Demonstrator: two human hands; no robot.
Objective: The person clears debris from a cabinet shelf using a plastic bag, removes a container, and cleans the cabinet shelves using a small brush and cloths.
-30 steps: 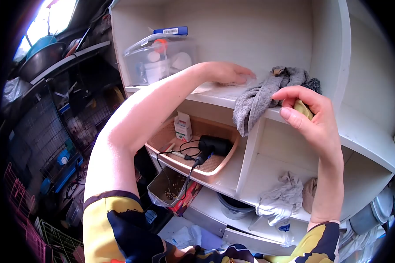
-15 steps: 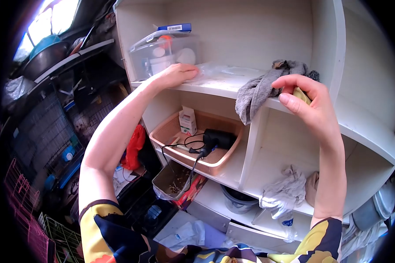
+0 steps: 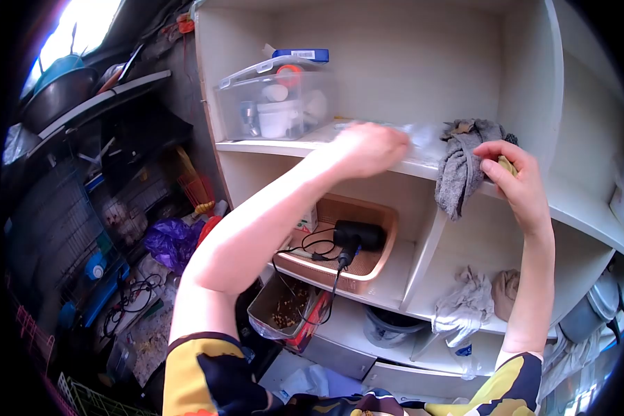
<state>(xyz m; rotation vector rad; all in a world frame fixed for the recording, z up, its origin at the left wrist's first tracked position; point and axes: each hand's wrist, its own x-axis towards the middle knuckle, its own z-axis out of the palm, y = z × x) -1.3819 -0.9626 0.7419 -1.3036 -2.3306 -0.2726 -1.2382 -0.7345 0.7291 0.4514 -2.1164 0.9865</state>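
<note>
The left hand [image 3: 373,149] has swung closer to the right hand [image 3: 523,182] and grey cloth [image 3: 457,179]; blur hides whether its fingers grip clear plastic [image 3: 428,141] at three o'clock. The right's curled fingers hold a yellowish item [image 3: 507,165].

Grey cloth [image 3: 457,180] (rumpled, nubbly) hanging over shelf edge [image 3: 270,147]; clear plastic [image 3: 425,139] blurred beside it; yellowish piece [image 3: 507,166] in right hand [image 3: 523,186].

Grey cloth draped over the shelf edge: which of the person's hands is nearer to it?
Right. The right hand is close against the grey cloth, at its right side; the left hand is farther off, to the cloth's left.
</note>
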